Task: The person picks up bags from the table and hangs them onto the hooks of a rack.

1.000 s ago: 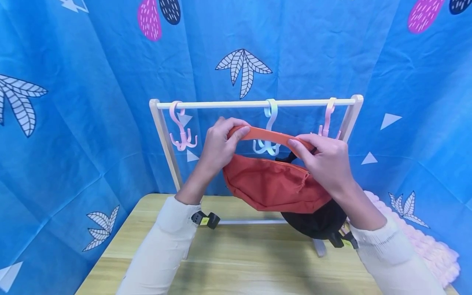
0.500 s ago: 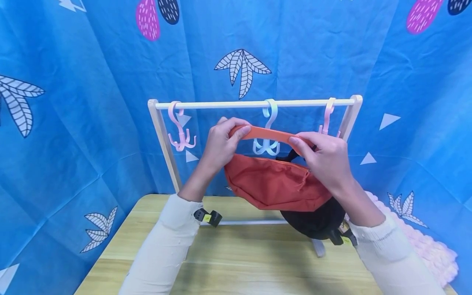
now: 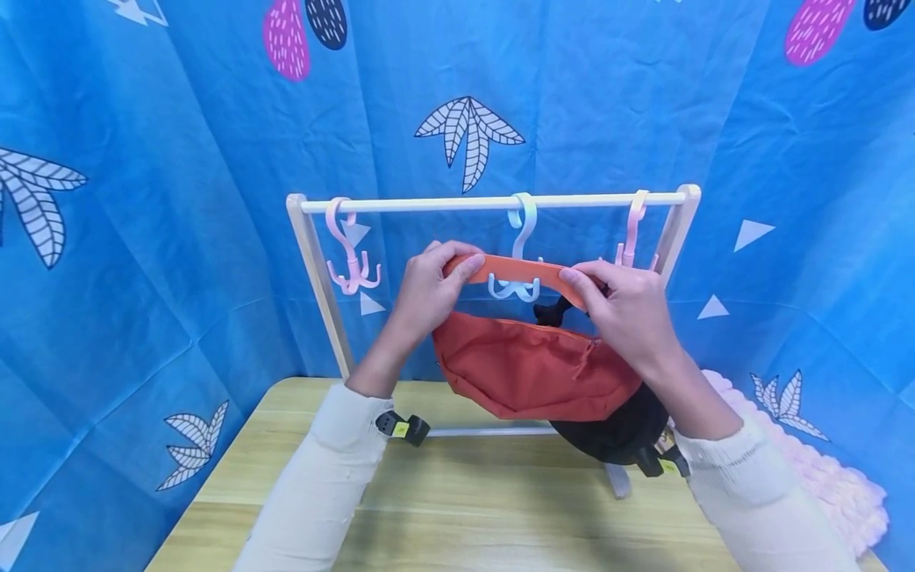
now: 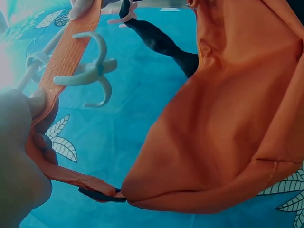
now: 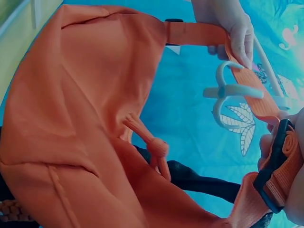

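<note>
Red-orange waist bag (image 3: 536,369) is hanging below and between my left hand (image 3: 432,290) and right hand (image 3: 632,310), both pinching its strap (image 3: 500,265) across the mint hook (image 3: 520,242), and I am reckoning the strap could slide off the prongs (image 4: 71,80) if either hand is releasing too early.

matt cloth bag (image 3: 536,369), ribbed woven strap (image 4: 71,54), smooth plastic pale-blue hook (image 5: 222,91), wood-grained tabletop (image 3: 457,508), creased cloth backdrop (image 3: 615,103)

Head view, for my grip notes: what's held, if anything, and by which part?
An orange bag, by its strap, in left hand and right hand.
</note>
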The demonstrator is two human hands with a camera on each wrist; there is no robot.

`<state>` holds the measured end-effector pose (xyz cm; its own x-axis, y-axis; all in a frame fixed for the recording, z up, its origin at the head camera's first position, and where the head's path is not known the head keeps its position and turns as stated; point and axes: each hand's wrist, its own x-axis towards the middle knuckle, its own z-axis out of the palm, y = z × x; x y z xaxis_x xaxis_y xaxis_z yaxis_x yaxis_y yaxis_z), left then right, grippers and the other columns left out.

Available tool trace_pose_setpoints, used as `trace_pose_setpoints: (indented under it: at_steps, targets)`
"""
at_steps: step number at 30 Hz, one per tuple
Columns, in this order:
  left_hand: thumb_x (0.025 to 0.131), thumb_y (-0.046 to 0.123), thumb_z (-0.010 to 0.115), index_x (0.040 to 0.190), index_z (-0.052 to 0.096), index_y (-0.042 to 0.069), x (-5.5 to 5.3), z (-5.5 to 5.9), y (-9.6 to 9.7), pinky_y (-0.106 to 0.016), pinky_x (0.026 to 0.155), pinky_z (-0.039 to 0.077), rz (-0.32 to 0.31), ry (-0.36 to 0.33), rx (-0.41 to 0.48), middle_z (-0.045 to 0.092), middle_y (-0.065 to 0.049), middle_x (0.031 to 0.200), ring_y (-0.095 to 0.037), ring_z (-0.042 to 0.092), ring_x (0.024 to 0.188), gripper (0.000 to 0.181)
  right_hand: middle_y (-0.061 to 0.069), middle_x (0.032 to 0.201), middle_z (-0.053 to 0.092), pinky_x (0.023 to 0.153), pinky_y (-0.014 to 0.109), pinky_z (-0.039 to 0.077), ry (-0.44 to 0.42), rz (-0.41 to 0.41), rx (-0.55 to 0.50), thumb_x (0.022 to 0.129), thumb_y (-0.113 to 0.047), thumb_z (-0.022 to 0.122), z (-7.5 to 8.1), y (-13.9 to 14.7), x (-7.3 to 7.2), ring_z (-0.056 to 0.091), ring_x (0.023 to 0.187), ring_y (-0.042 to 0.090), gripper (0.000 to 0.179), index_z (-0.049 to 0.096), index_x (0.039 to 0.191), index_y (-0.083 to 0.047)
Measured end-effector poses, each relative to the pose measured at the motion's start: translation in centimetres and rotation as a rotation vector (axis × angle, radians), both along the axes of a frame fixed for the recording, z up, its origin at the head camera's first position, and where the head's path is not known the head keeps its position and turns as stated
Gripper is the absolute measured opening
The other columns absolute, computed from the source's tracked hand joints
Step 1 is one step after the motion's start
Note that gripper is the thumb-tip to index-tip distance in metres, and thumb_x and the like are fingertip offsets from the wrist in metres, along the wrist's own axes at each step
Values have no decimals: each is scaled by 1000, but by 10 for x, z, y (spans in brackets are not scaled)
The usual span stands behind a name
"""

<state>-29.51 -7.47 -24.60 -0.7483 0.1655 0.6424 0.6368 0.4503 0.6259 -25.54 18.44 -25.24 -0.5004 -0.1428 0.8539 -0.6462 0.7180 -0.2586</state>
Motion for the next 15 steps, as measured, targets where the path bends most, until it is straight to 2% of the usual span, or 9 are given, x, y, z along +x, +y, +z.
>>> trace_pose_setpoints:
  at_steps: [3,8,15]
  targets:
    - [101,29,68,127,72,11,-1,-4,-1,-36,79,62,-10,-27,-1,69,-8,113,-21,62,101,31,9,66,69,53,15,37,-78,0,-22,98,-21,73,-2,1,1,55,56,15,20,81,108,-6]
    - [102,28,67,125,72,12,-4,-9,-3,-37,83,62,-54,-62,20,71,-8,119,-21,63,104,28,7,66,66,53,24,44,-273,13,-90,101,-34,68,-7,2,4,57,58,19,28,81,108,-10]
    - [103,29,65,125,71,15,-6,-17,-6,-34,82,58,-110,-110,40,71,-7,115,-22,62,101,26,11,66,61,46,32,50,-568,107,-217,102,-52,60,-16,5,2,60,52,24,43,77,108,-13]
